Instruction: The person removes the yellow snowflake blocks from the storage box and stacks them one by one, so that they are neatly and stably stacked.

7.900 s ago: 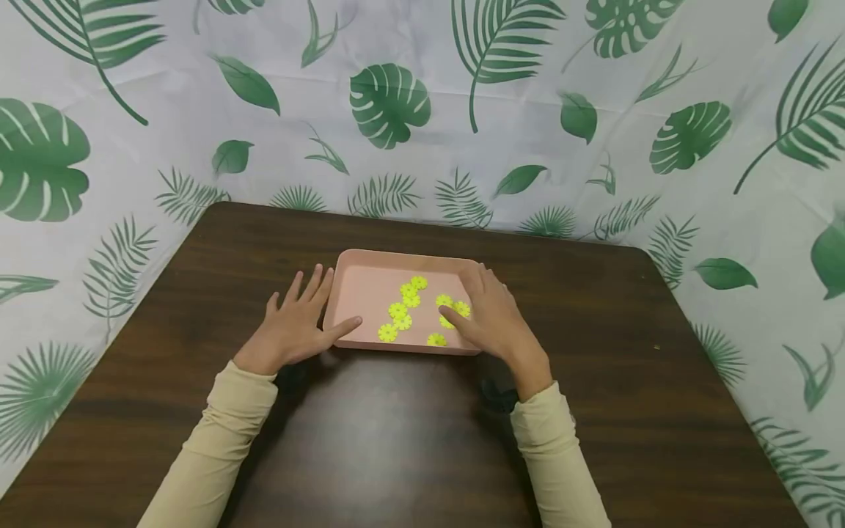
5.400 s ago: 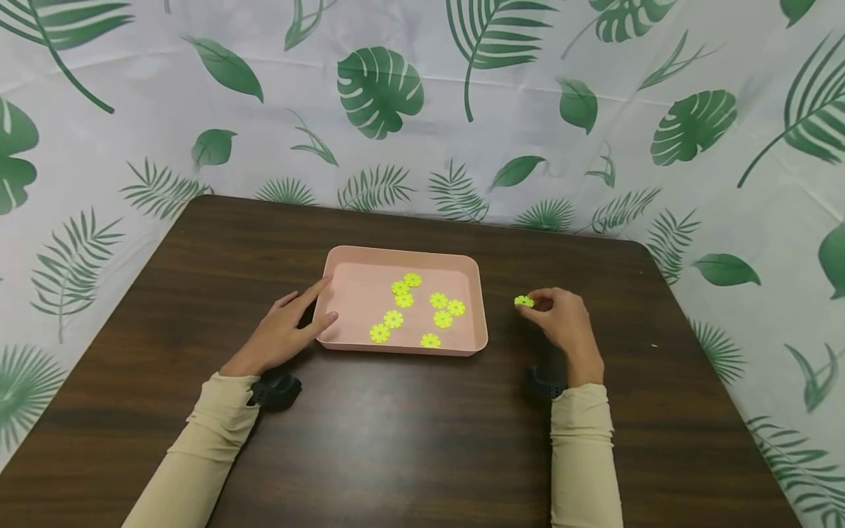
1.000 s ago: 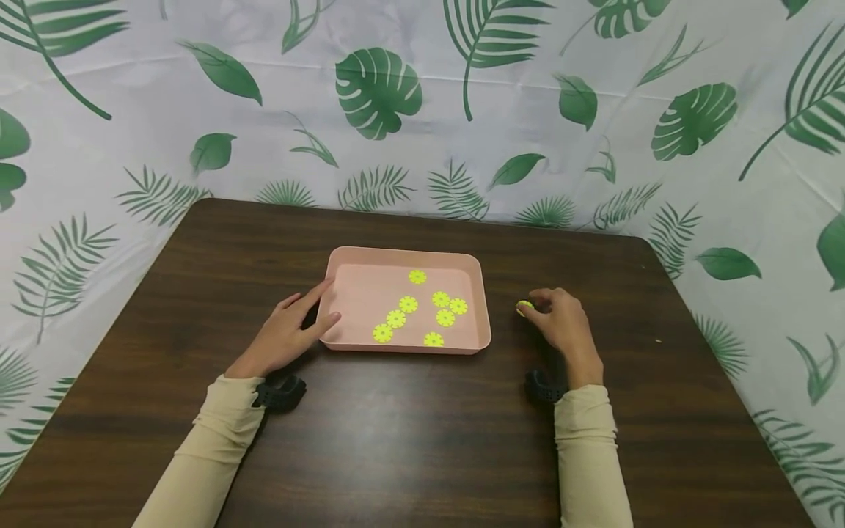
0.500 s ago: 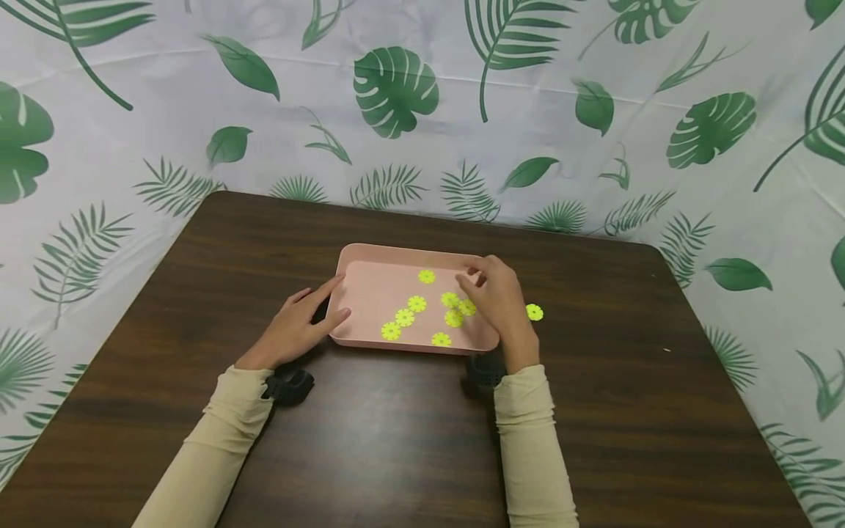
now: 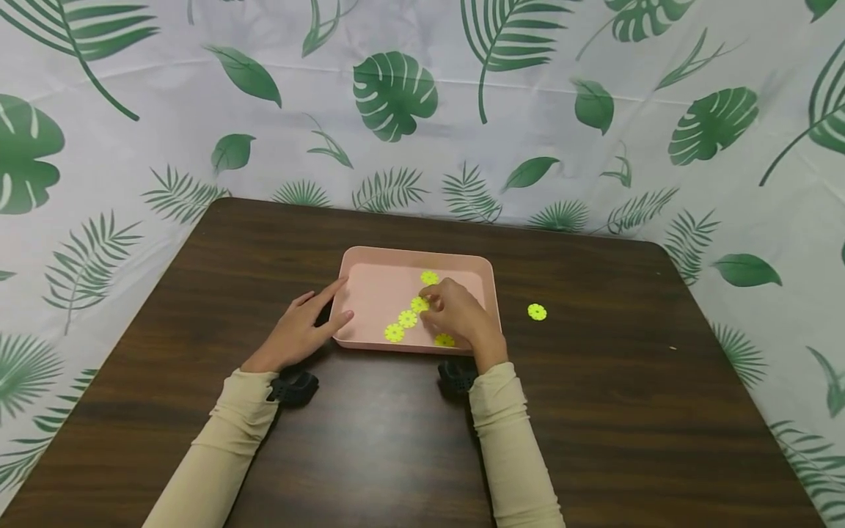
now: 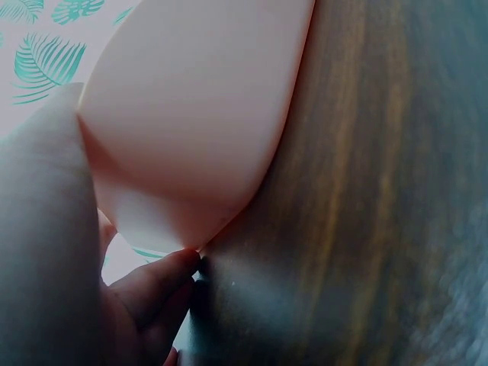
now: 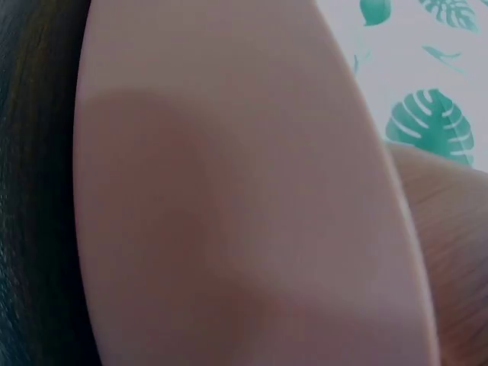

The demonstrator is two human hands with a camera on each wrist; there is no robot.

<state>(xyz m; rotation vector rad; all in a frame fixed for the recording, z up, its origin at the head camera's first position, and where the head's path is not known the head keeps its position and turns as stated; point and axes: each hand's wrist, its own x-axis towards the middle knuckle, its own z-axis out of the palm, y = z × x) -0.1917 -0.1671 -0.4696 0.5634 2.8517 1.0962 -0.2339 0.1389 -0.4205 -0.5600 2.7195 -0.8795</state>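
Observation:
A shallow pink tray (image 5: 370,293) stands on the dark wooden table with several yellow flower-shaped discs (image 5: 394,333) in it. My left hand (image 5: 297,334) rests at the tray's left end, thumb and fingers spread against the rim; the left wrist view shows fingertips (image 6: 187,259) at a tray corner. My right hand (image 5: 462,315) reaches over the tray, its bent thumb and index finger at the edges of one yellow disc (image 5: 419,303). Whether they pinch it cannot be told. The hand covers part of the tray's right half; in the right wrist view the tray wall (image 7: 229,191) hides its fingers.
Right of the tray, a yellow disc (image 5: 538,312) lies by itself on the table (image 5: 627,411). A leaf-printed cloth (image 5: 515,110) hangs behind the table. Dark wrist devices sit on both wrists. A tiny pale speck (image 5: 672,347) lies at the far right.
Over these frames my right hand carried yellow discs to the table right of the tray, let go there, and came back over the tray. Fewer discs lay in it by one second ago.

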